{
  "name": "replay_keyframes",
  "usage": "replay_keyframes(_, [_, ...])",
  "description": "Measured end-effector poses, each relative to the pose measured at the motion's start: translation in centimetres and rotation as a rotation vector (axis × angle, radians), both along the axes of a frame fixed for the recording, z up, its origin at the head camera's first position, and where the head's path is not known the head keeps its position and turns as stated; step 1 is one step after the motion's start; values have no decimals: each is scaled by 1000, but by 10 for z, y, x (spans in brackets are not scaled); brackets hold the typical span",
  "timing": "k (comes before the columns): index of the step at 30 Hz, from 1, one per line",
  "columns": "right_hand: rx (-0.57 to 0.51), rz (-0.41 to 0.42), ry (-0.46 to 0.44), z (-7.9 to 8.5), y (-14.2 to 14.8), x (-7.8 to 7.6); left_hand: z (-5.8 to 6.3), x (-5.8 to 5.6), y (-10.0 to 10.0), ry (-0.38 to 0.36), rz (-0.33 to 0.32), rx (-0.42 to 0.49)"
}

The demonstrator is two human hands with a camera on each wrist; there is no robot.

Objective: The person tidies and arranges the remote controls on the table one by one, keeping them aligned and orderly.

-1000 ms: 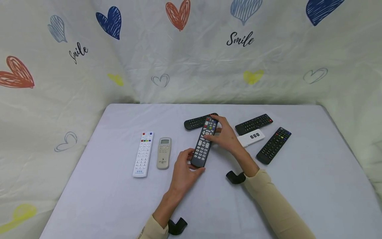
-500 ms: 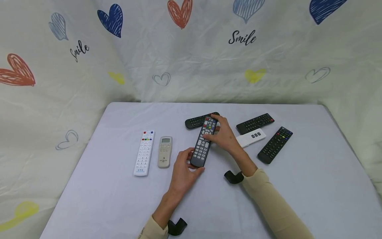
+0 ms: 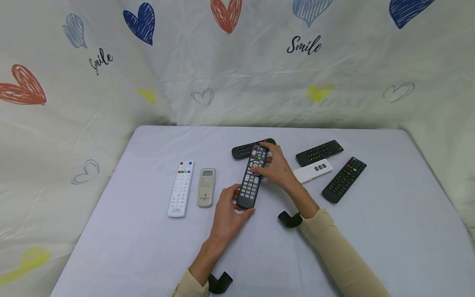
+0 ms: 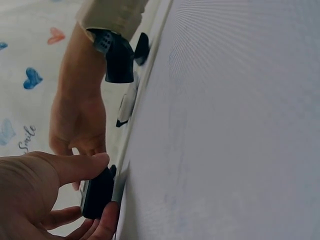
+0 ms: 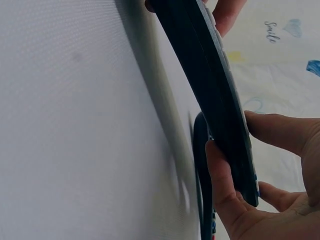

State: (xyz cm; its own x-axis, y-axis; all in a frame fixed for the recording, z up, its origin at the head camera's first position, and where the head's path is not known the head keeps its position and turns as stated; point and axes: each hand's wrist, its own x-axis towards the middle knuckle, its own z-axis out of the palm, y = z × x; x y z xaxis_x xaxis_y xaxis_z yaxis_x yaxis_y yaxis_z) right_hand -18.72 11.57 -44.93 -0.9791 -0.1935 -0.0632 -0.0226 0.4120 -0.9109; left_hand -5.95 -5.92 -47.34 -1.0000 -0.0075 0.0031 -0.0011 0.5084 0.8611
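Observation:
A black remote control (image 3: 249,185) with white and coloured buttons is held between both hands, above the white table. Its lower end is gripped by my left hand (image 3: 227,214); the left wrist view shows thumb and fingers on either side of the remote's end (image 4: 98,194). Near the top, my right hand (image 3: 281,170) holds it, with the thumb on the button face and other fingers behind and at the upper edge. From the right wrist, the dark back of the remote (image 5: 200,70) shows tilted, clear of the tabletop. Another black remote (image 3: 243,152) lies behind, partly covered.
Left of the hands lie a white remote (image 3: 180,189) and a small beige remote with a display (image 3: 206,188). To the right are a black remote (image 3: 319,153), a white remote (image 3: 314,170) touching it, and another black remote (image 3: 344,180). A heart-print cloth (image 3: 252,62) hangs behind.
The head view has shifted slightly, so the table and its remotes sit a little higher and further right. Both hands keep their hold on the black remote, nearly still.

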Motion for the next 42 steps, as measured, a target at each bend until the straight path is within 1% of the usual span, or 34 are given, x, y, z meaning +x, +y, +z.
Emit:
replay_keyframes(8, [19,35,15,-3,-3,1,3,1,0,-20,-2,-39])
replay_keyframes(12, [5,50,24,-4,-5,1,4,2,1,-22,4,-60])
replay_keyframes(16, [-14,52,16,-5,-6,1,4,3,0,-23,8,-75])
replay_keyframes(22, [-22,63,2,-5,-9,3,6,8,-3,-38,22,-102])
replay_keyframes(31, [16,88,32,-5,-14,4,9,13,-5,-24,32,-141])
replay_keyframes(42, [55,104,26,-5,-19,6,8,17,-8,-26,64,-159])
